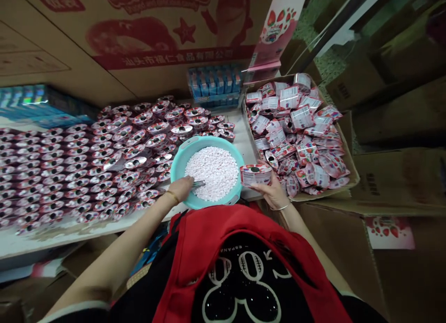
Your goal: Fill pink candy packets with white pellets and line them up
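A turquoise basin (179, 162) full of small white pellets (214, 172) sits at the table's front edge. At its left rim my left hand (181, 188) is closed around a small metal scoop (198, 184), whose end touches the pellets. To the right of the basin, my right hand (273, 190) grips a red and white printed candy pack (256, 175) with a dark round opening on top. Many similar packs (76, 167) stand upright in rows left of the basin.
An open carton (350, 167) heaped with loose packs stands close at the right. Blue boxes (214, 86) sit behind the basin, and more blue packages (42, 104) at the left. Large printed cartons (156, 76) wall off the back of the table (69, 230).
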The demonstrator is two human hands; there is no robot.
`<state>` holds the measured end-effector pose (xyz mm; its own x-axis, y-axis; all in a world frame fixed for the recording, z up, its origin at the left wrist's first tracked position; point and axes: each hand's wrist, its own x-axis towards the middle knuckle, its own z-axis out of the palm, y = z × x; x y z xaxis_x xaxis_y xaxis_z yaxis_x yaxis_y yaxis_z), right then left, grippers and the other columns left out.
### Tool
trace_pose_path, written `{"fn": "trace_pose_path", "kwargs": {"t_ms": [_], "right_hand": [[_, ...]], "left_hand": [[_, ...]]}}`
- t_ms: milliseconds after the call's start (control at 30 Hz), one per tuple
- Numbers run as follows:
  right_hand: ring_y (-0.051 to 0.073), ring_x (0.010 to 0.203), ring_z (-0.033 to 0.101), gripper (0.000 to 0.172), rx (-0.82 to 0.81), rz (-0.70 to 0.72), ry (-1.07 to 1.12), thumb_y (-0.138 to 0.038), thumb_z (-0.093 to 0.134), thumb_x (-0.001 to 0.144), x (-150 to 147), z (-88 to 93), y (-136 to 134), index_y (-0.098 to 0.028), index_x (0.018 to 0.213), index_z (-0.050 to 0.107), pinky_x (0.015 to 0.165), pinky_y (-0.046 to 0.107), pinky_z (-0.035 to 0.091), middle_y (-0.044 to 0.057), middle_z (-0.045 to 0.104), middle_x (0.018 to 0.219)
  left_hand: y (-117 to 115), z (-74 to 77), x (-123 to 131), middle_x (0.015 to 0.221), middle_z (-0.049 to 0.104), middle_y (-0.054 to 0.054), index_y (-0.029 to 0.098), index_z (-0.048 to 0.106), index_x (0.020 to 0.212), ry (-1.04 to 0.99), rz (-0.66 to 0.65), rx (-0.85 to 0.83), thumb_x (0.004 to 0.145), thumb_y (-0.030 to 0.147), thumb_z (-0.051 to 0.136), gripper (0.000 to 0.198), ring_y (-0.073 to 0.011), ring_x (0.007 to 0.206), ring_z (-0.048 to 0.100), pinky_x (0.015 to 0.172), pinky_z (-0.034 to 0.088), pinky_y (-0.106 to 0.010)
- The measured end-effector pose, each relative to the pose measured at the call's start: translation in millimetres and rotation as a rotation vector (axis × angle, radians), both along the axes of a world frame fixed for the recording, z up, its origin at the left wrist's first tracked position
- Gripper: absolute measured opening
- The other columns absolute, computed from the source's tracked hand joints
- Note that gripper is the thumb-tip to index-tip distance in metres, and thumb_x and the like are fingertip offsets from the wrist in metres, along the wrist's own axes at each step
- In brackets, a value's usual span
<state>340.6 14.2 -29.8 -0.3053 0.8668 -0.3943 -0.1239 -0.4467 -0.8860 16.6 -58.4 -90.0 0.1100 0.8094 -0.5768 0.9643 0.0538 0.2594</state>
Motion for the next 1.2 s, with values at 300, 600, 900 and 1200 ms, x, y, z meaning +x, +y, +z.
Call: {"fn": "trace_pose_path", "kwargs": {"t_ms": [300,600,900,1200], "right_hand": [[0.017,0.084,0.062,0.043,0.196,-0.029,-0.285,-0.033,0.08,0.058,2,-23.5,-11,-0.021,0.093,0.057,0.081,0.033,0.051,0.001,0.066,0.092],[0.02,0.084,0.06,0.034,0.49,-0.01,-0.555,-0.037,0.067,0.072,-11,-43.6,-6,-0.021,0.101,0.056,0.077,0.033,0.05,0.005,0.064,0.094],[0.027,0.099,0.055,0.033,0.715,0.196,-0.617,-0.018,0.059,0.074,-53,-48.9,0,-0.021,0.107,0.056,0.085,0.04,0.046,0.009,0.063,0.103],[0.026,0.103,0.053,0.039,0.762,0.239,-0.601,-0.011,0.054,0.072,-66,-57.3,-5,-0.02,0.109,0.054,0.089,0.04,0.046,0.009,0.062,0.104]], "left_hand": [[29,-55.0,59,0.109,0.058,-0.011,0.015,0.049,0.111,-0.197,0.048,0.114,0.087,0.022,0.044,0.025,-0.02,0.097,0.058,0.085,0.044,-0.032],[34,0.2,33,0.096,0.058,-0.007,0.017,0.05,0.106,-0.465,0.013,0.313,0.088,0.032,0.044,0.024,-0.0164,0.085,0.055,0.078,0.045,-0.03],[47,105.1,29,0.095,0.058,-0.008,0.017,0.053,0.104,-0.204,-0.201,0.252,0.089,0.029,0.04,0.023,-0.0186,0.087,0.056,0.077,0.044,-0.031],[51,153.8,86,0.091,0.059,-0.012,0.014,0.057,0.096,0.234,-0.285,0.18,0.089,0.011,0.032,0.027,-0.0237,0.083,0.059,0.064,0.044,-0.033]]}}
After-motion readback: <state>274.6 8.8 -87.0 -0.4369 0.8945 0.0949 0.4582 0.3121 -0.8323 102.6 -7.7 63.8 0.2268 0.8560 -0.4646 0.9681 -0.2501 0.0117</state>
